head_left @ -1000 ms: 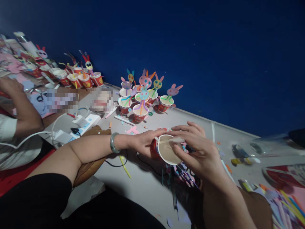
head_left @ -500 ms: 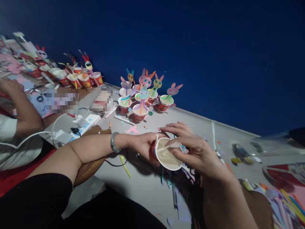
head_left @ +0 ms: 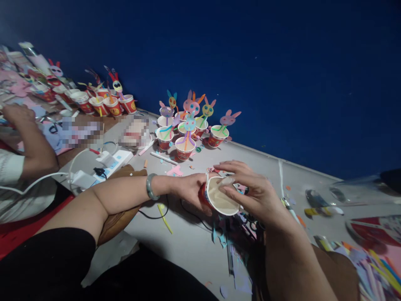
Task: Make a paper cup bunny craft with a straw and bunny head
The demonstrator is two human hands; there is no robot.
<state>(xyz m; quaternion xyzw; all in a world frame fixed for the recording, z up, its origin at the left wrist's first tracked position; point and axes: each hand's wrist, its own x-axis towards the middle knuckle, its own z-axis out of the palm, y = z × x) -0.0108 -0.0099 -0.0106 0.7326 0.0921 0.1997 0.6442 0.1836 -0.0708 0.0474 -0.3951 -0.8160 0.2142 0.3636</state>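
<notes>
My left hand [head_left: 196, 193] is wrapped round the outside of a red-and-white paper cup [head_left: 221, 205], which tips its open mouth toward me. Over the far right side of the rim, my right hand [head_left: 250, 188] pinches a pale, whitish slim piece [head_left: 226, 181] between thumb and fingers. Its exact kind is unclear, and its lower end reaches toward the cup's inside. A small white tip [head_left: 207, 177] shows at the left of the rim. Behind the hands stand several decorated cups [head_left: 185, 149] with paper rabbit heads on coloured stems.
A power strip [head_left: 115, 165] with cables lies left of my forearm. Another person's arm [head_left: 34, 138] rests at far left, near more decorated cups [head_left: 128, 104]. Paper scraps [head_left: 221, 237] litter the table; coloured strips [head_left: 376, 267] fill the lower right. A blue wall [head_left: 250, 75] rises behind.
My right hand and the pale piece have shifted slightly up and left at the rim; less of the piece shows inside the cup. The cup has risen slightly in my left hand.
</notes>
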